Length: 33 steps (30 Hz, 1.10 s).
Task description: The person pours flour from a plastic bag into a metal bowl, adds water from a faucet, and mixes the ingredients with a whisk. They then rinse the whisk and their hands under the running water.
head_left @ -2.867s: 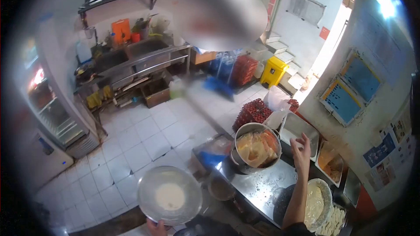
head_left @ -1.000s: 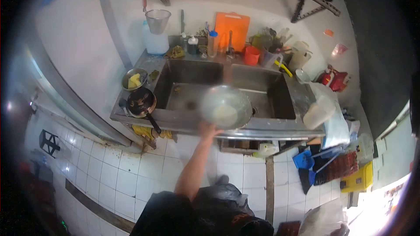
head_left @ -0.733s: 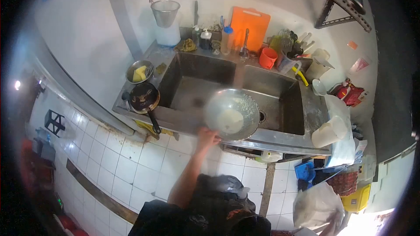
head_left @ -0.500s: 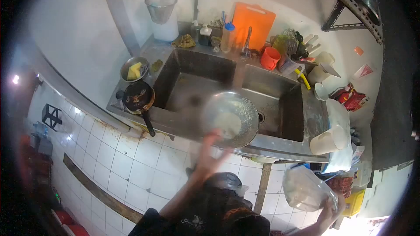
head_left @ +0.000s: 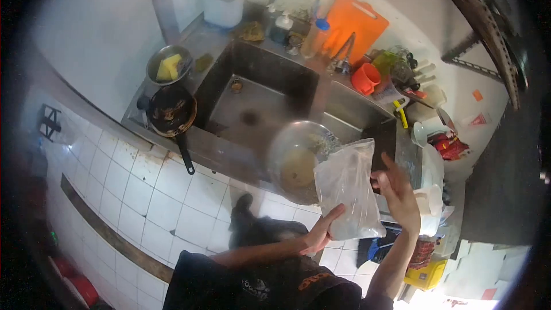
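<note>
A clear plastic bag [head_left: 349,189] with pale contents at its lower end hangs over the right side of a metal bowl [head_left: 277,155]. My left hand [head_left: 321,234] grips the bag low on its near side, thumb in front and the other fingers mostly hidden behind it. My right hand [head_left: 400,198] is just right of the bag, fingers apart and a little blurred; whether a fingertip touches the plastic is hard to see. The bowl rests at the front of the double sink, with cloudy liquid in its bottom and white bits along its wall.
The left sink basin [head_left: 247,112] lies behind the bowl. A black pan [head_left: 172,109] and a bowl with yellow sponges [head_left: 154,69] stand to the left. Along the back are an orange cutting board [head_left: 359,26], a tap [head_left: 344,54] and a red mug [head_left: 365,78].
The plastic bag has come up from the lower right to beside the bowl. My left hand has left the bowl and taken hold of the bag; my right hand has let go of it.
</note>
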Each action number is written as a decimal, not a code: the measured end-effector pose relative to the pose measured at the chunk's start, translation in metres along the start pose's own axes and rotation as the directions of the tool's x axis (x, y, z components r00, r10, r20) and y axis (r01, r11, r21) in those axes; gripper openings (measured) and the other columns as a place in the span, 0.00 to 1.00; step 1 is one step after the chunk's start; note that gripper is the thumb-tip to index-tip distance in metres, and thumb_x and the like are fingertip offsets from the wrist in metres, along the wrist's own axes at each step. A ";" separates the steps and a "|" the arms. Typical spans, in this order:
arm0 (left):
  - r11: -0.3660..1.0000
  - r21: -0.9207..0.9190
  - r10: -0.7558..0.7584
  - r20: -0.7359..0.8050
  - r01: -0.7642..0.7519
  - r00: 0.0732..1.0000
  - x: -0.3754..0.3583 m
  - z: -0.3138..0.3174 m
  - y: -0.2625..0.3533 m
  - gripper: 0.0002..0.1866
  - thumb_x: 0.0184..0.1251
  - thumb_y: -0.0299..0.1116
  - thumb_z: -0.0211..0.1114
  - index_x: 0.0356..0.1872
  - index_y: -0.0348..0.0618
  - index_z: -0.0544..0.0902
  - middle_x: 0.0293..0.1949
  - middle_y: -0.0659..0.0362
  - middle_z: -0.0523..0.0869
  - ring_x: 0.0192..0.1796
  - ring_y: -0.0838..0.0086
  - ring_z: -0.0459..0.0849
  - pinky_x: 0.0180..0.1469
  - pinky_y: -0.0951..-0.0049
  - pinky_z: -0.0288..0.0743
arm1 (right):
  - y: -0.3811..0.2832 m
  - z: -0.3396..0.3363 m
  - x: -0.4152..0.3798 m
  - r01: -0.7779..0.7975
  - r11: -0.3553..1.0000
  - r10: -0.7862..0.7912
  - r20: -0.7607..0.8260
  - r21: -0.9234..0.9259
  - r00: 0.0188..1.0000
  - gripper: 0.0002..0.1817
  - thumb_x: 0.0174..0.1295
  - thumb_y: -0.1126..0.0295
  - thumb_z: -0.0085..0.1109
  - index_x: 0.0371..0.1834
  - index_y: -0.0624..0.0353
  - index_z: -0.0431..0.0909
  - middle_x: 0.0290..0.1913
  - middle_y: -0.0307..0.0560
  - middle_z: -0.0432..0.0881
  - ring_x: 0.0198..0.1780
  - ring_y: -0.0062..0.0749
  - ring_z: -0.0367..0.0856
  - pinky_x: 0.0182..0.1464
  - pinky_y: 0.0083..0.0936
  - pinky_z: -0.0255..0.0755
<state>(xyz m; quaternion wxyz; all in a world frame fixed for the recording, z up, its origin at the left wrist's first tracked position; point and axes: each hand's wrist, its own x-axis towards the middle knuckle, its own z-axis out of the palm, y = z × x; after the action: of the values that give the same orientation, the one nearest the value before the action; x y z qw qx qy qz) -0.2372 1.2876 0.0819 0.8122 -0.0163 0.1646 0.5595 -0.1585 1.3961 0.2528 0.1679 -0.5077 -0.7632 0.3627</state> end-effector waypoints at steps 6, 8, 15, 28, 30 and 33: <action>0.968 -0.244 -0.045 0.079 0.063 0.996 0.009 -0.003 0.021 0.36 0.65 0.63 0.49 0.63 0.44 0.65 0.58 0.56 0.75 0.55 0.71 0.78 0.54 0.62 0.75 | 0.007 0.024 -0.041 -0.092 0.994 0.084 -0.115 -0.061 0.990 0.40 0.57 0.57 0.65 0.70 0.58 0.57 0.51 0.56 0.78 0.46 0.34 0.79 0.45 0.29 0.74; 0.944 -0.317 -0.060 0.108 0.092 0.992 0.017 -0.003 0.022 0.38 0.65 0.65 0.46 0.64 0.45 0.64 0.58 0.57 0.75 0.54 0.70 0.79 0.54 0.62 0.76 | 0.008 0.047 -0.039 -0.080 0.996 0.085 -0.166 0.038 0.982 0.37 0.57 0.60 0.65 0.67 0.63 0.60 0.51 0.58 0.77 0.44 0.33 0.79 0.41 0.27 0.76; 0.952 -0.303 0.014 0.152 0.034 0.988 0.021 0.018 0.033 0.41 0.64 0.71 0.31 0.67 0.51 0.62 0.61 0.58 0.72 0.64 0.67 0.70 0.68 0.59 0.61 | -0.006 0.073 -0.019 -0.015 0.999 -0.002 -0.406 -0.038 0.914 0.19 0.62 0.63 0.59 0.52 0.63 0.73 0.38 0.52 0.81 0.34 0.26 0.78 0.32 0.24 0.73; 0.926 -0.370 0.032 0.284 0.079 0.958 0.013 0.049 0.040 0.44 0.58 0.73 0.40 0.69 0.56 0.55 0.65 0.63 0.66 0.67 0.75 0.65 0.68 0.63 0.61 | -0.026 0.063 0.006 0.021 0.957 -0.165 -0.483 -0.289 0.860 0.16 0.66 0.64 0.54 0.50 0.63 0.74 0.25 0.44 0.74 0.29 0.27 0.71 0.35 0.25 0.66; 0.931 -0.360 0.041 0.282 0.066 0.958 0.011 0.052 0.040 0.44 0.58 0.74 0.40 0.69 0.56 0.55 0.65 0.63 0.67 0.66 0.75 0.65 0.67 0.64 0.62 | -0.033 0.063 0.008 0.048 0.940 -0.218 -0.487 -0.337 0.846 0.16 0.66 0.64 0.55 0.50 0.63 0.74 0.27 0.45 0.76 0.29 0.28 0.71 0.35 0.26 0.66; 0.929 -0.354 0.017 0.328 0.107 0.944 0.010 0.053 0.039 0.45 0.57 0.74 0.40 0.69 0.56 0.56 0.64 0.64 0.68 0.66 0.75 0.66 0.66 0.65 0.64 | -0.040 0.063 0.011 0.025 0.980 -0.126 -0.511 -0.199 0.851 0.15 0.65 0.64 0.56 0.49 0.63 0.75 0.32 0.47 0.80 0.31 0.28 0.73 0.36 0.25 0.67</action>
<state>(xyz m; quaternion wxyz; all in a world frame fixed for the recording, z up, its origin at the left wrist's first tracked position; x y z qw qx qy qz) -0.2565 1.3228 0.1352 0.8234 -0.0789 -0.0796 0.5563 -0.2287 1.3725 0.2372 0.3342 -0.5699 -0.7389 0.1324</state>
